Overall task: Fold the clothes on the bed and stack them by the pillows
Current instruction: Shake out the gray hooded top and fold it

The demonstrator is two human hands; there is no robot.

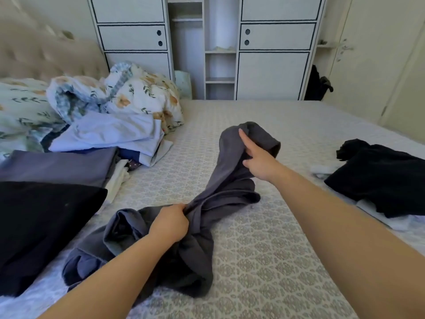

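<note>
A crumpled dark grey garment (220, 187) lies stretched across the middle of the patterned bed (264, 249). My left hand (169, 223) grips a bunched fold near its lower middle. My right hand (257, 157) pinches the garment's far end and lifts it off the bed. At the left lie folded clothes: a black piece (39, 229), a purple-grey piece (59, 165) and a light blue piece (108, 132). Floral pillows (20, 107) sit at the far left by the headboard.
A rumpled floral duvet (138, 93) is heaped beyond the folded stack. A black garment (379, 176) lies over white cloth at the bed's right side. A white wardrobe (273, 54) stands behind the bed, a door (368, 65) at the right.
</note>
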